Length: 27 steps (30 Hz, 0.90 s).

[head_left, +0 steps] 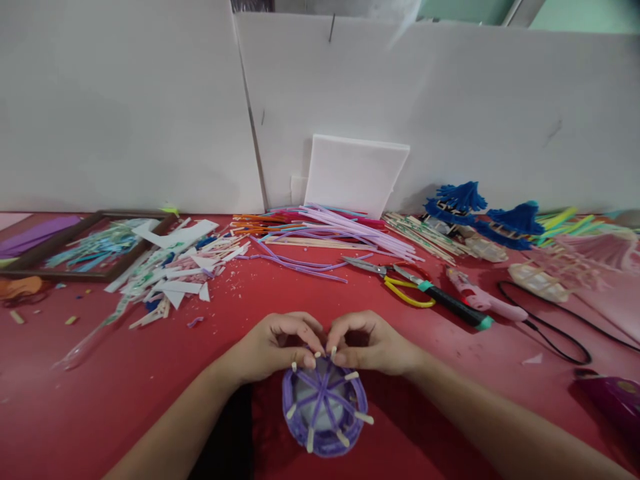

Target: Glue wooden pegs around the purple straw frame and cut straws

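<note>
- Table [475, 367]: red, crumbs scattered at left.
- White panels [450, 100]: upright behind table, seam between two; pale green surface beyond, upper right.
- White sheet [355, 173]: leaning against panels.
- Lilac stems [360, 233]: fuzzy, piled before the sheet.
- Brown frame [75, 274]: far left, blue-green strips within; white scraps [183, 233] heaped beside it.
- Yellow-handled scissors [420, 304], black-handled tool [455, 303], pink glue gun [493, 305]: right of centre.
- Blue-roofed models [515, 223]: right rear.
- Purple wheel [324, 393]: front centre, spoked, pale stick ends around the rim.
- Grip: left hand [293, 340] and right hand [370, 343] both pinching at the wheel's far rim, apparently on it, fingers hiding the exact contact.
</note>
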{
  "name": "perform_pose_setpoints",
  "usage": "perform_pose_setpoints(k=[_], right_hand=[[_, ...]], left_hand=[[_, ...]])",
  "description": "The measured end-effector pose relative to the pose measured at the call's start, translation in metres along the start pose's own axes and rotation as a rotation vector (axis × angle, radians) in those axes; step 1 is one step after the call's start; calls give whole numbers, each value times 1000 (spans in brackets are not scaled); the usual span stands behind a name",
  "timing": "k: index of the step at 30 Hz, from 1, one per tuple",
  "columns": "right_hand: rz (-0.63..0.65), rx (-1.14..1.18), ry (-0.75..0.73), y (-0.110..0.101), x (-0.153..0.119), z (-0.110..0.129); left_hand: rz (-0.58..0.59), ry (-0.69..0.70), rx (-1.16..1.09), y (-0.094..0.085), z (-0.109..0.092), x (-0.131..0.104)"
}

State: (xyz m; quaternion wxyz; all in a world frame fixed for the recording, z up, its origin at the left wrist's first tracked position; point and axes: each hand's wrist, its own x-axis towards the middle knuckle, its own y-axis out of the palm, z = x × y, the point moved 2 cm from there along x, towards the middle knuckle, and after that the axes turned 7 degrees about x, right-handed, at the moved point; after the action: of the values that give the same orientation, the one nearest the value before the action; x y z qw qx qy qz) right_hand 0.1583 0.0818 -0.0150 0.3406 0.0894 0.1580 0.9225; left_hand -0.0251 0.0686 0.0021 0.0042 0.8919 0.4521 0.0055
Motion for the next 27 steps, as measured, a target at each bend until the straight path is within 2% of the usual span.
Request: perform_pose_setpoints(k=[13, 19, 27], right_hand=[[-32, -53, -118, 1, 0, -2], [-52, -190, -210, -3, 2, 7], [-65, -200, -212, -4, 1, 10]], left_hand=[[-8, -5, 18, -2, 3, 0], [-14, -22, 42, -2, 3, -2], [15, -11, 39, -2, 3, -1]])
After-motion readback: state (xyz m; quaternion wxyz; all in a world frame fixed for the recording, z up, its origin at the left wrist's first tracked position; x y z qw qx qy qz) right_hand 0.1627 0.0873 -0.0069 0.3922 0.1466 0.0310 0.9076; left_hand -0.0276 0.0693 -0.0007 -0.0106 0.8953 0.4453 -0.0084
